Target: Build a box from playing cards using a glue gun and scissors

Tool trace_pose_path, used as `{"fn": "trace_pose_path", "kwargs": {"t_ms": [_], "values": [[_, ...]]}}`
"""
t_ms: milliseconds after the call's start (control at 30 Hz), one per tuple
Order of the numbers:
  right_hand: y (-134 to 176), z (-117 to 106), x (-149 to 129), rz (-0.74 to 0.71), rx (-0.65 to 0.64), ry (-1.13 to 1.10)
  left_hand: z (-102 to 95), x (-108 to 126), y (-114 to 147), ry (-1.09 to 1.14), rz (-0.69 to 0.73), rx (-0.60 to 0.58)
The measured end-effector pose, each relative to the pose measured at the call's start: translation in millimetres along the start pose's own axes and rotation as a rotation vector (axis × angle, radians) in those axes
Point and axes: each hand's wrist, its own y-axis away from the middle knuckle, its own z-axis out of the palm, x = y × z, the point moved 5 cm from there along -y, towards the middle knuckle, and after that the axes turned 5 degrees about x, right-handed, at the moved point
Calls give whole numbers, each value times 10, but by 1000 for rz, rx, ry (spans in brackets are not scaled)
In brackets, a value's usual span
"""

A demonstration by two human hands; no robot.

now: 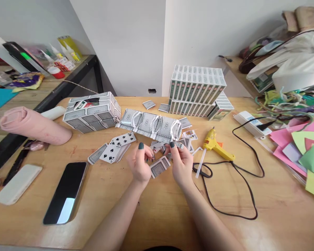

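My left hand (140, 162) is raised over the table, its thumb up and its fingers loosely curled, with nothing visible between them. Beside it, my right hand (181, 164) pinches a small strip of patterned playing card (179, 145) between thumb and fingers; part of it is hidden. Just beyond the hands lies a long panel (149, 125) covered with grey-backed playing cards, with curved card strips standing on it. Under and around my hands are loose face-down cards (160, 167). To the left, several spade cards (117, 146) lie face up in a spread pile.
A card-covered box (92, 111) stands at back left, and stacked card packs (196, 90) at back right. The yellow glue gun (217, 146) lies right of my hands, its black cord looping forward. A phone (65, 193), pink roll (36, 125) and power strip (252, 123) flank the work area.
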Motion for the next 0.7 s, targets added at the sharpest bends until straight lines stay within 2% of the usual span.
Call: {"fn": "trace_pose_path", "kwargs": {"t_ms": [33,133,200,267,333,433,700], "values": [[-6,-2,-1,11,0,4,-3,152,-50,-71,158,-75],[-24,-2,0,38,-3,-12,170,608,-218,-394,622,-438],[-34,1,2,55,-8,-29,356,716,-359,-654,724,-721],[-41,3,-3,66,-20,-35,522,688,-471,-880,766,-972],[-49,0,-21,59,-30,-29,637,590,-542,-1014,779,-1141],[-58,-9,-45,41,-41,-33,717,451,-586,-1090,772,-1231],[-54,-29,10,112,-55,-85,665,422,-576,-1087,751,-1198]]}}
